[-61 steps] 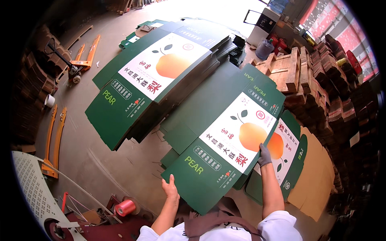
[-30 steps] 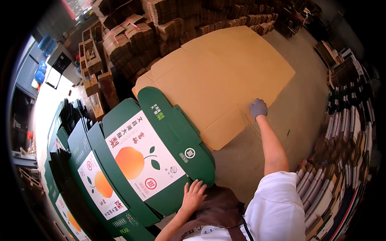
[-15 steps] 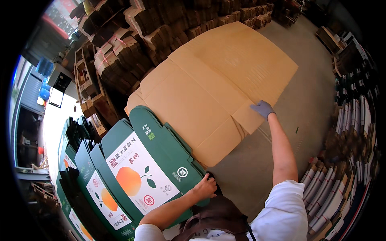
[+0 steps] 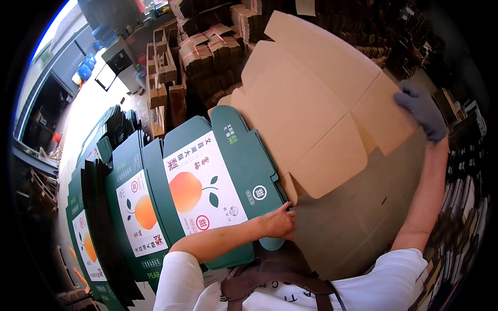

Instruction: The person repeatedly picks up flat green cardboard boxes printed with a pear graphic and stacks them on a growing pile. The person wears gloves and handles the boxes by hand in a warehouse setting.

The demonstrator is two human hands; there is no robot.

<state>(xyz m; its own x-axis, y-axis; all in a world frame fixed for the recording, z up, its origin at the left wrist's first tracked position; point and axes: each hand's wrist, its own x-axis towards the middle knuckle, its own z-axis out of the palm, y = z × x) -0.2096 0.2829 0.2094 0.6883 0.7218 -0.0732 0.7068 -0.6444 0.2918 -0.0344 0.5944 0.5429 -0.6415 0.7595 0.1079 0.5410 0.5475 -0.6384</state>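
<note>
A large brown cardboard sheet [image 4: 311, 83], creased into panels and flaps, slants up across the middle. My right hand [image 4: 424, 111], in a grey glove, is closed on the edge of its right-hand flap. Overlapping the sheet's left side lies a green flat carton [image 4: 233, 171] printed with an orange fruit on a white panel. Bare, my left hand [image 4: 280, 222] has its fingers closed at the carton's near right corner, beside a small brown flap [image 4: 289, 189]. Its fingertips are partly hidden, and whether it also grips the brown flap I cannot make out.
More green cartons [image 4: 132, 207] stand in a row at left. Bundled cardboard [image 4: 210, 49] and a wooden pallet [image 4: 163, 78] are behind. A water dispenser [image 4: 118, 59] stands at the far left. Stacked flat cardboard [image 4: 451, 223] lines the right side, beside the grey floor [image 4: 358, 207].
My right hand has moved up and to the right, pulling the brown sheet's flap with it. The sheet has swung and bent upward. My left hand stays at the green carton's corner.
</note>
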